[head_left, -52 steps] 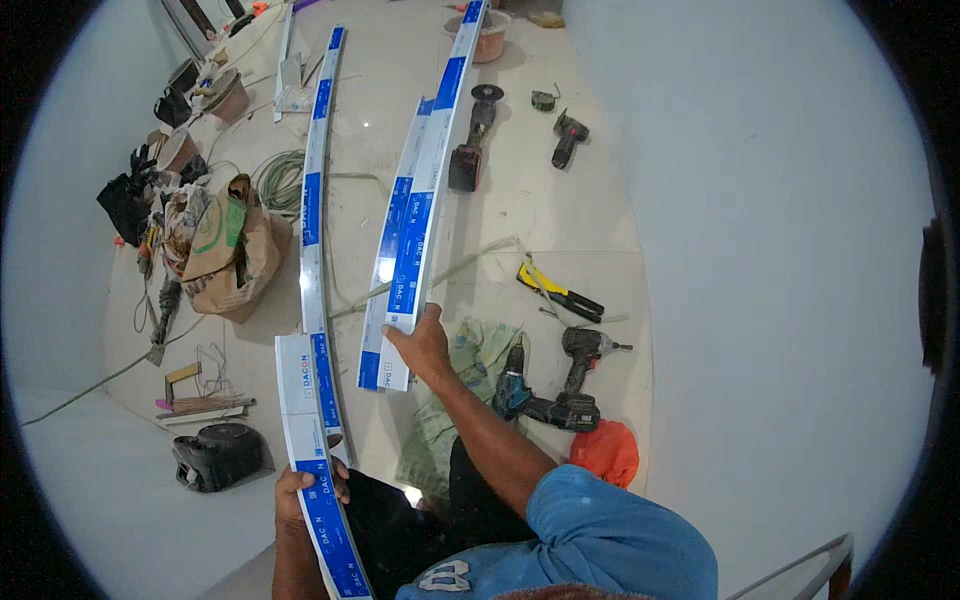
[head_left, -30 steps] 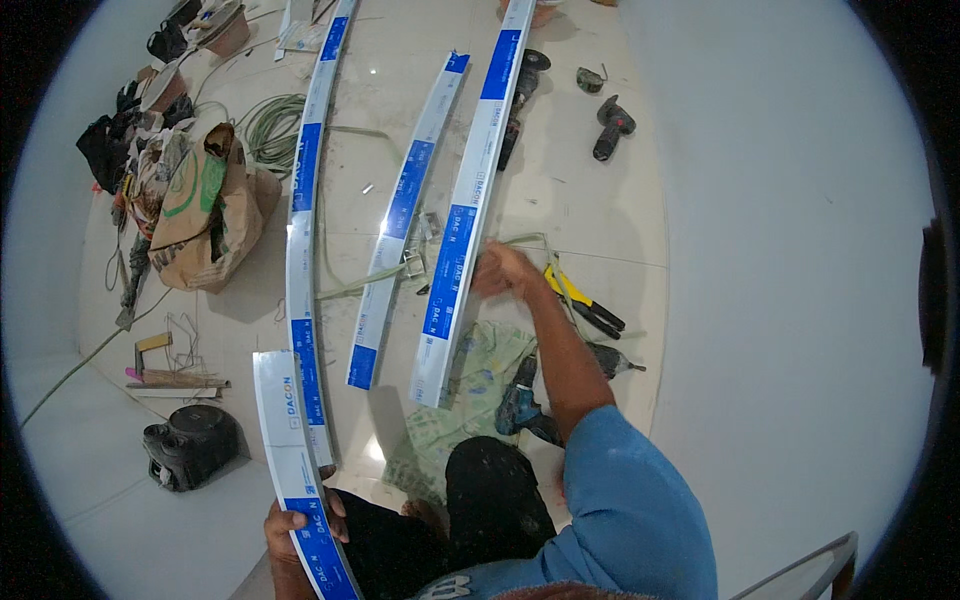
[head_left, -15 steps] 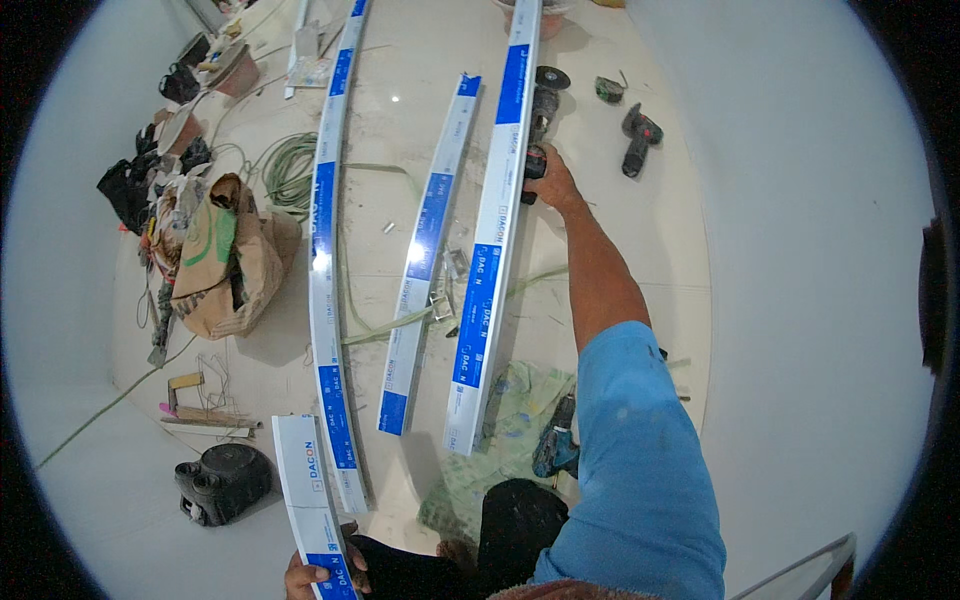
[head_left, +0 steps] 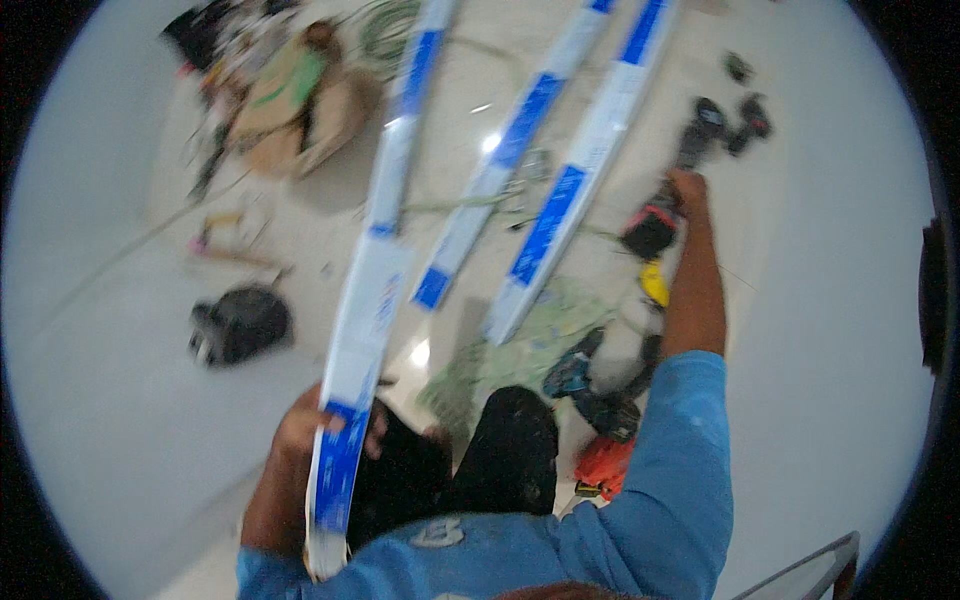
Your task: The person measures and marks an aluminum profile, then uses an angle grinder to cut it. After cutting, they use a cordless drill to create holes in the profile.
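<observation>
My left hand grips a white profile strip with blue film bands. It slants up from my lap, its far end overlapping a long strip of the same kind on the floor. My right hand is closed around the body of a cordless angle grinder. The grinder's dark disc faces away from me and its battery end towards me. Two more blue-and-white strips, a shorter one and a wider one, lie between my hands. The picture is blurred by motion.
A cordless drill rests by a green patterned cloth, near my right knee. Another dark power tool lies beyond the grinder. At left are a black jug-like container, a brown paper bag and a coiled green hose.
My right hand has lifted the grinder from beside the wide strip and drawn it right and nearer. The left-hand strip now shows further up, and the view has shifted.
</observation>
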Demonstrator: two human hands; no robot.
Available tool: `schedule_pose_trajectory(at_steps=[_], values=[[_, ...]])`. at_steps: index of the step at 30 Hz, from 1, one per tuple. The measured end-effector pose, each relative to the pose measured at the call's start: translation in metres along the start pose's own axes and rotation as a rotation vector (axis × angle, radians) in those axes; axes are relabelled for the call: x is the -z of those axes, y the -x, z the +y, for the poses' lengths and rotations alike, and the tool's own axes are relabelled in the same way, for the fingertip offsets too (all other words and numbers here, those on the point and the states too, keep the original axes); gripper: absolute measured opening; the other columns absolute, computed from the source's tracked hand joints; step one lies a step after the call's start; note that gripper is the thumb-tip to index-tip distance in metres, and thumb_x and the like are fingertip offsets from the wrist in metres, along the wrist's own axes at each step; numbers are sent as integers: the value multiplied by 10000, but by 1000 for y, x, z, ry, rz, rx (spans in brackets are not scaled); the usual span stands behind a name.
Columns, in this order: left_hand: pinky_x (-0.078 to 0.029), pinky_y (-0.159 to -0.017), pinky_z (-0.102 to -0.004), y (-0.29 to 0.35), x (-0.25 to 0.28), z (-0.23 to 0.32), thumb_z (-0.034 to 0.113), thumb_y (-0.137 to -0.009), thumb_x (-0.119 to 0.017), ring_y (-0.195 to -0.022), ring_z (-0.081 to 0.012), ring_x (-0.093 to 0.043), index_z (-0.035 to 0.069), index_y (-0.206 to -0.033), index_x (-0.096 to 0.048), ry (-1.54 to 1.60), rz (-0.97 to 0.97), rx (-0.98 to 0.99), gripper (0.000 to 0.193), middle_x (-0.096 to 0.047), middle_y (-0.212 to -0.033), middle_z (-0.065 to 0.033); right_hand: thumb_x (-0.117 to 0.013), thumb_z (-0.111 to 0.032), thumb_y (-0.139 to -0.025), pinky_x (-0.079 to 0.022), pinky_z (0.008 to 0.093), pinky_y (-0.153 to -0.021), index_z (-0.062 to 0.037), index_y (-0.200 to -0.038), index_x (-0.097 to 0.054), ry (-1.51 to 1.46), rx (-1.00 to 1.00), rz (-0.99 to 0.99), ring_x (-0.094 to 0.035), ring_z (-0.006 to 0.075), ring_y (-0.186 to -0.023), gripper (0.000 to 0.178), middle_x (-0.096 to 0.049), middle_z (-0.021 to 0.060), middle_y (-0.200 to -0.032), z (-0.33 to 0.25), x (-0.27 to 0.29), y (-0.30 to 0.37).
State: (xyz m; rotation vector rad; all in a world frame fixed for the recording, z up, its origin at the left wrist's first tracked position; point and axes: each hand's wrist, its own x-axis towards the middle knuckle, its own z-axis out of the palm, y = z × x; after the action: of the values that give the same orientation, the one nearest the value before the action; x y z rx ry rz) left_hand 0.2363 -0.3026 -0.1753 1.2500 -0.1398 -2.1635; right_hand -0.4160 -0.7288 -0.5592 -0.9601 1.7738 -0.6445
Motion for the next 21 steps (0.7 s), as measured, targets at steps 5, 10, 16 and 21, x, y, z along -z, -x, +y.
schedule_pose_trajectory(at_steps=[5, 10, 16, 21], values=[[-685, -814, -489, 18, -45, 23, 187, -717, -900, -883, -373, -810, -146, -1545, -504, -112, -30, -56, 976, -765, -1127, -304, -831, -119, -869, -596, 422, -666, 36, -954, -714, -440, -118, -8, -719, 288, -686, 211, -737, 129, -847, -32, -56, 42], [-674, -852, -491, 39, -39, 6, 155, -674, -901, -919, -376, -819, -143, -1518, -540, -214, -69, -99, 965, -770, -1145, -328, -816, -131, -890, -620, 391, -651, 19, -1066, -682, -398, 56, 51, -717, 249, -672, 268, -714, 110, -867, -89, -38, 147], [-674, -850, -489, 62, -29, -7, 144, -680, -898, -932, -370, -825, -140, -1497, -559, -198, -190, -169, 930, -776, -1164, -349, -818, -230, -884, -631, 398, -731, 8, -1137, -678, -345, 238, 10, -742, 247, -770, 375, -732, 97, -894, -131, 35, 361], [-666, -809, -417, 87, -30, -12, 256, -745, -903, -871, -307, -813, -74, -1489, -595, -455, -218, -324, 870, -804, -1133, -263, -851, -197, -808, -583, 370, -690, -10, -1056, -709, -389, 325, 57, -709, 209, -716, 342, -715, 69, -837, -105, 34, 560]])
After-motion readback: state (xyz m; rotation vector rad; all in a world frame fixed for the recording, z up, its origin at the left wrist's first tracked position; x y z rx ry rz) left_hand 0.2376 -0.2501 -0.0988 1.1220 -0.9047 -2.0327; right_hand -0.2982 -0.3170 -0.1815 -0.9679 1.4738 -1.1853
